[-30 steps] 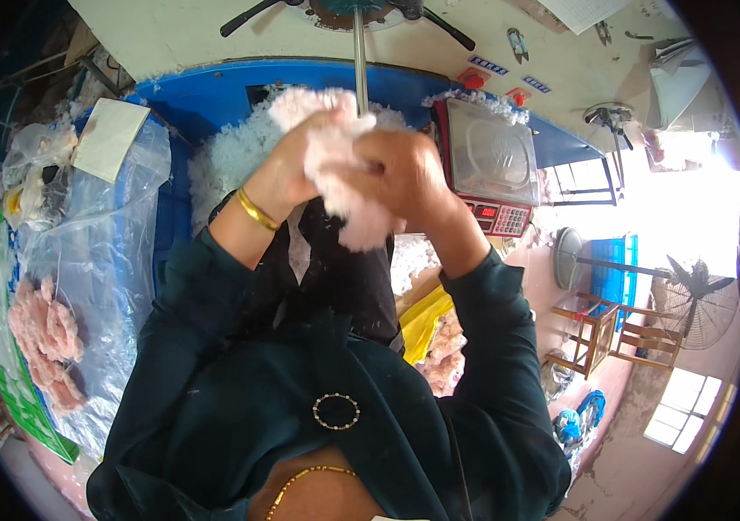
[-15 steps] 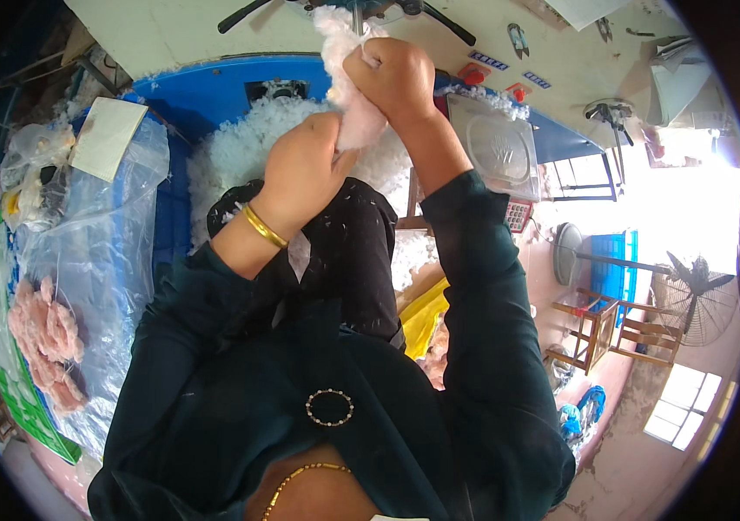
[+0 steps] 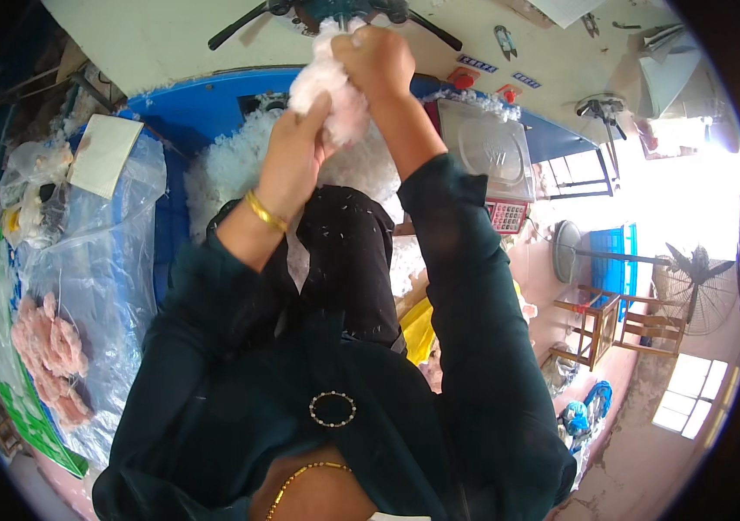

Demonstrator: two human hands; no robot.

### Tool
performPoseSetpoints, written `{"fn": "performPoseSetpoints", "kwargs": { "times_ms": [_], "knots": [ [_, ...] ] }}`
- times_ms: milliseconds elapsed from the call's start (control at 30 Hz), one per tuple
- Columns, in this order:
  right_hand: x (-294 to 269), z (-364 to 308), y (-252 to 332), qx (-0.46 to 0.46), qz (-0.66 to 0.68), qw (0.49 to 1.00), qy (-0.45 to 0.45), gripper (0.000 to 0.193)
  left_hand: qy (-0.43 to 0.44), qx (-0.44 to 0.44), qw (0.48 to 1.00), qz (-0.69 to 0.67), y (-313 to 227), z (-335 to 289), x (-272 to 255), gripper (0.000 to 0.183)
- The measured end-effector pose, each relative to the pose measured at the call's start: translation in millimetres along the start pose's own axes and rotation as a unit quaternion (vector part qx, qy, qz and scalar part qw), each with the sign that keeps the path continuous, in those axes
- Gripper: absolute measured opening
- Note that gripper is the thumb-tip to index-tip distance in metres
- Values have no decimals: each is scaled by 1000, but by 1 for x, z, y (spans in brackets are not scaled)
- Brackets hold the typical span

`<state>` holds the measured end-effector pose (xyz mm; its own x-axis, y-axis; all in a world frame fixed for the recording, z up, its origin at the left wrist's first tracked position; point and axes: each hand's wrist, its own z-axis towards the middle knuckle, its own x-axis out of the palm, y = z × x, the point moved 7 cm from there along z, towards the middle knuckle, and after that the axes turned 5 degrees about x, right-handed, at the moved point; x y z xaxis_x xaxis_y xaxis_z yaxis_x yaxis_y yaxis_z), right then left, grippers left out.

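Note:
A fluffy pale pink plush piece (image 3: 322, 82) is between my hands at the top of the view, up against a metal tube (image 3: 341, 24) on the machine. My right hand (image 3: 379, 61) is closed around its upper end, next to the tube. Lower down, my left hand (image 3: 294, 156) grips the plush with the thumb along its front; the other fingers are mostly hidden behind it. Loose white stuffing (image 3: 231, 161) lies in the blue bin (image 3: 188, 91) below my hands. Two black handles (image 3: 238, 26) stick out beside the tube.
On the left, pink plush pieces (image 3: 49, 352) lie on clear plastic sheeting (image 3: 127, 260), near a pale card (image 3: 105, 156). A scale (image 3: 483, 152) stands right of my right forearm. Red buttons (image 3: 464, 82) and thread snips (image 3: 505, 42) are on the pale tabletop (image 3: 153, 39).
The plush now looks rounder and fuller. My left hand has moved slightly left, its thumb now pointing up along the plush. The whole view has shifted a little.

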<state>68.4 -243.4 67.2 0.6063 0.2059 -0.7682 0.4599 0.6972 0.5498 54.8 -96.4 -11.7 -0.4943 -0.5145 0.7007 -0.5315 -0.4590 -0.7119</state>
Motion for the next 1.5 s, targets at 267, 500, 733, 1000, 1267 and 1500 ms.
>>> {"fn": "performPoseSetpoints", "kwargs": {
  "times_ms": [267,500,733,1000,1267,1500],
  "knots": [
    [-26,-62,6,-28,32,999,-16,31,72,354,724,587,7,-52,16,26],
    [-13,-35,7,-27,76,996,42,32,39,244,867,434,-36,4,12,21],
    [-12,-33,10,-88,-41,995,-27,31,65,123,970,201,-15,-4,10,21],
    [-13,-30,-1,-46,34,996,-67,34,-12,114,991,75,-13,-1,22,24],
    [-9,-37,-4,-64,71,993,-75,34,-15,57,993,101,-6,3,4,27],
    [-23,-68,-7,-111,211,971,30,30,148,-53,970,-187,-4,-39,17,41]
  ]
}}
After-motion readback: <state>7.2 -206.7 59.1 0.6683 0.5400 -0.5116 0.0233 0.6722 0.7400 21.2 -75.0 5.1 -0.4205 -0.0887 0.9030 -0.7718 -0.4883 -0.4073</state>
